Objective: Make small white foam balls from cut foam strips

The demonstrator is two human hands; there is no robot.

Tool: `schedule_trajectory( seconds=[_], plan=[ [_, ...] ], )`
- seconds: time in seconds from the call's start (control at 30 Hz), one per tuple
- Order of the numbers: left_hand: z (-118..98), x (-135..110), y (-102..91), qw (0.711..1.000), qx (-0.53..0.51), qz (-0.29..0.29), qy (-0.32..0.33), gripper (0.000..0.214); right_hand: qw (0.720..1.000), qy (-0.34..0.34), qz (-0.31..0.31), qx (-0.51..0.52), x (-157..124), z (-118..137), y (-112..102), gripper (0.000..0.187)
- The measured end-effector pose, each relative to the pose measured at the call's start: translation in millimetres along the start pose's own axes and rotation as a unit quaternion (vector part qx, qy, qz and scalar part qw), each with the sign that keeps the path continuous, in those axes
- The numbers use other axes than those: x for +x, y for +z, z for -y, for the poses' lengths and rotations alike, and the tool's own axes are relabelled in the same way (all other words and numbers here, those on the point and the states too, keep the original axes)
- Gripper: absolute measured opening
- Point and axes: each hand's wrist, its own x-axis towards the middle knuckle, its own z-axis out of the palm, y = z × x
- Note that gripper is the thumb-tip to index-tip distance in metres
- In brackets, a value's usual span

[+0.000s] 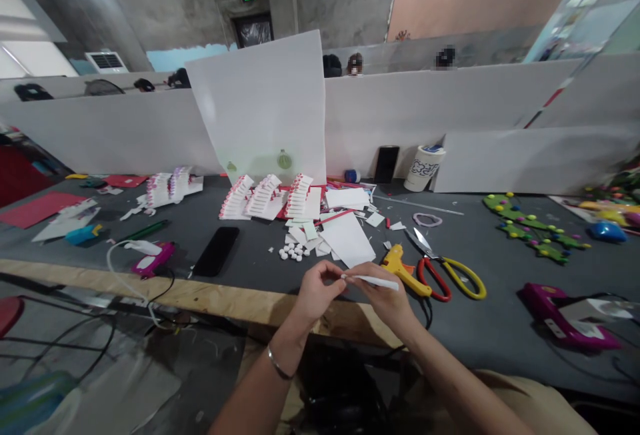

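Note:
Just above the front of the grey-topped table [165,248], my left hand [317,292] and my right hand [385,295] meet over a rolled white paper strip [375,281]. My right fingers grip it along its length, while my left fingertips pinch its end. Nearest my right hand lies a yellow glue gun [400,272], with large scissors with red and yellow handles [445,280] beside it. Ahead of my hands are a loose white paper sheet [347,238] and a cluster of small white balls [293,252].
A black phone [216,251] lies left of my hands, beyond it magenta glue guns [153,258] and red-edged paper stacks [265,196]. Green felt shapes [533,228] lie right. A printed cup [424,168] and white partition boards [260,105] stand behind.

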Motion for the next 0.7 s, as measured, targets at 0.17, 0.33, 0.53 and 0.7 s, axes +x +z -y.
schedule_trajectory(
  seconds=[0.17,0.33,0.53,0.7],
  plan=[
    [-1,-2,4.0,0.992,-0.106,-0.001,-0.062,0.03,1.0,-0.006,0.007,-0.001,-1,-3,-3,0.014],
    [-2,-3,6.0,0.974,-0.207,0.007,-0.095,0.031,1.0,-0.008,0.014,0.006,-1,-3,-4,0.011],
    [3,-4,12.5,0.927,-0.337,-0.001,-0.167,0.02,1.0,-0.031,0.001,-0.001,0,-1,-1,0.014],
    [3,-6,13.1,0.923,-0.334,0.011,-0.192,0.013,0.998,-0.044,-0.003,-0.033,4,1,-7,0.016]
  ],
)
